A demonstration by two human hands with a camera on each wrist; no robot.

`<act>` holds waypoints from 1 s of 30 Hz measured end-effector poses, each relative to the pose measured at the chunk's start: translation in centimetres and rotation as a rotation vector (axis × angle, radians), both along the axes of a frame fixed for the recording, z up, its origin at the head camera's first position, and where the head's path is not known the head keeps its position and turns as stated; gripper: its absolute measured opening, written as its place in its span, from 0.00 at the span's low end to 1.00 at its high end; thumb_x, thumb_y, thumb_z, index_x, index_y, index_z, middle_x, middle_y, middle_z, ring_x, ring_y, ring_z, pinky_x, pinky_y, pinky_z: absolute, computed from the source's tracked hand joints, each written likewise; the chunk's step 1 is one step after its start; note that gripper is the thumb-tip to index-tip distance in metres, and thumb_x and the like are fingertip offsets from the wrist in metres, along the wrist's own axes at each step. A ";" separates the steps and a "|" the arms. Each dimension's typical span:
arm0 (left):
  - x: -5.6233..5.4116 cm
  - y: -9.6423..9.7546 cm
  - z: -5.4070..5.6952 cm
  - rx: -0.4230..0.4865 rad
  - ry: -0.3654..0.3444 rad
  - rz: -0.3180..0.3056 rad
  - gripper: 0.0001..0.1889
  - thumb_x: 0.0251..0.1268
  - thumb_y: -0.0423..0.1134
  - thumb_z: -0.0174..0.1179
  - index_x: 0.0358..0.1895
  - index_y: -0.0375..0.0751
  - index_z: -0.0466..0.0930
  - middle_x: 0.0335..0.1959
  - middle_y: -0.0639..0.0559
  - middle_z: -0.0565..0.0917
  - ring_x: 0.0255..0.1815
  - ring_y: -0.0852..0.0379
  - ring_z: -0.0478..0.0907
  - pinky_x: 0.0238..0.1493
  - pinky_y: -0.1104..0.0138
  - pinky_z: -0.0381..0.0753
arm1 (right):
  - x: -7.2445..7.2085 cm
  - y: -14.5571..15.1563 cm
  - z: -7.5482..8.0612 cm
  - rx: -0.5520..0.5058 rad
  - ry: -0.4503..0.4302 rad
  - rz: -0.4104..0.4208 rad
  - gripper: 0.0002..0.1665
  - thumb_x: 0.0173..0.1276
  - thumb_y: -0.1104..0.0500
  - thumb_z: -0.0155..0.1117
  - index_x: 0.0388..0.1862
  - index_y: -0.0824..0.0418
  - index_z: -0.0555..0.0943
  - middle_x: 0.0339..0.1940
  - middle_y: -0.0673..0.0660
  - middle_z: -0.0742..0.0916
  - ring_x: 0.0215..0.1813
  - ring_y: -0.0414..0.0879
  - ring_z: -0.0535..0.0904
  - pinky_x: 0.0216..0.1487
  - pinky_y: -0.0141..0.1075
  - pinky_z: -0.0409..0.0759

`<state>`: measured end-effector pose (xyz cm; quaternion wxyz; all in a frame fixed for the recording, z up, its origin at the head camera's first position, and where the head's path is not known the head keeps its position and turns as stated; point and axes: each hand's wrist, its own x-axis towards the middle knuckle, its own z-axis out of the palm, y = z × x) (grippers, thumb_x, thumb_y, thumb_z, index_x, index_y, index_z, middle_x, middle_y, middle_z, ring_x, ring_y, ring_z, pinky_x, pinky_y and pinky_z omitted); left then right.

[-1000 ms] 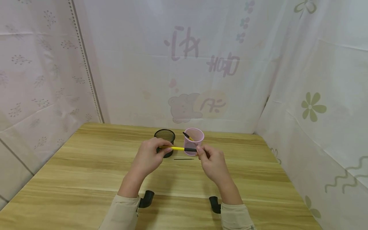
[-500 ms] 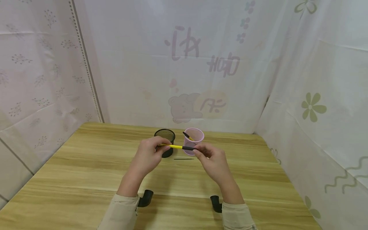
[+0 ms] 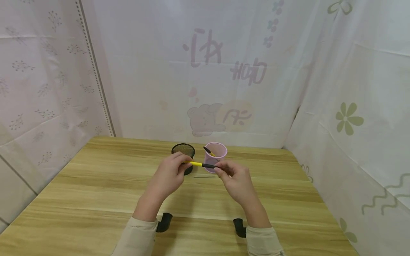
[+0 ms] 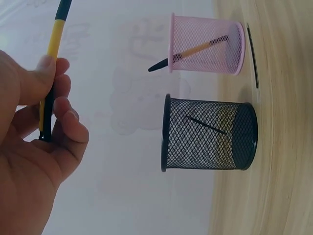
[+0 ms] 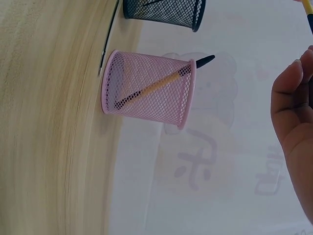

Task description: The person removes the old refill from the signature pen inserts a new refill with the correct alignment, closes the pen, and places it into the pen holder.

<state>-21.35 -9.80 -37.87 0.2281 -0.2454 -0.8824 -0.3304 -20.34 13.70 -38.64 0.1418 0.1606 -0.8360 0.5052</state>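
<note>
A yellow and black pen (image 3: 196, 164) is held level between my two hands in the head view. My left hand (image 3: 169, 174) grips its yellow part, with the fingers curled round the pen (image 4: 55, 39) in the left wrist view. My right hand (image 3: 237, 181) pinches the black end between thumb and fingers. Just beyond the pen stand a black mesh pen cup (image 3: 183, 147), partly hidden by my left hand, and a pink mesh pen cup (image 3: 224, 152). The pink cup holds another yellow and black pen (image 5: 161, 84). Inside the black cup is a thin dark stick (image 4: 205, 125).
A thin dark rod like a pen refill (image 3: 204, 176) lies on the wooden table (image 3: 96, 185) in front of the pink cup. Printed curtains (image 3: 144, 89) enclose the back and sides. Black curved pieces (image 3: 164, 222) stick out by both wrists.
My left hand has shifted slightly right and turned, now covering the pen's left end. My right hand has moved a little left along with the pen's black end.
</note>
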 end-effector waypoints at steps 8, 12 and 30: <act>0.4 0.3 -0.1 -0.020 0.014 0.046 0.04 0.72 0.26 0.66 0.43 0.37 0.86 0.38 0.48 0.87 0.35 0.52 0.85 0.39 0.61 0.88 | -0.1 -0.2 -0.2 -0.009 0.002 0.008 0.05 0.74 0.65 0.71 0.44 0.66 0.88 0.37 0.58 0.91 0.38 0.46 0.86 0.40 0.28 0.83; 0.4 0.3 -0.3 -0.023 0.067 0.048 0.03 0.73 0.29 0.67 0.44 0.36 0.88 0.39 0.48 0.88 0.36 0.52 0.85 0.39 0.62 0.88 | -0.1 -0.1 -0.2 -0.005 -0.002 -0.005 0.05 0.74 0.65 0.71 0.44 0.66 0.88 0.41 0.59 0.92 0.42 0.45 0.88 0.43 0.27 0.84; 0.5 0.2 -0.2 -0.033 0.169 0.069 0.03 0.71 0.35 0.71 0.43 0.45 0.93 0.38 0.56 0.92 0.38 0.56 0.86 0.39 0.63 0.87 | 0.0 0.2 -0.2 -0.020 0.017 -0.031 0.07 0.78 0.63 0.67 0.37 0.63 0.87 0.30 0.57 0.88 0.31 0.39 0.78 0.33 0.28 0.78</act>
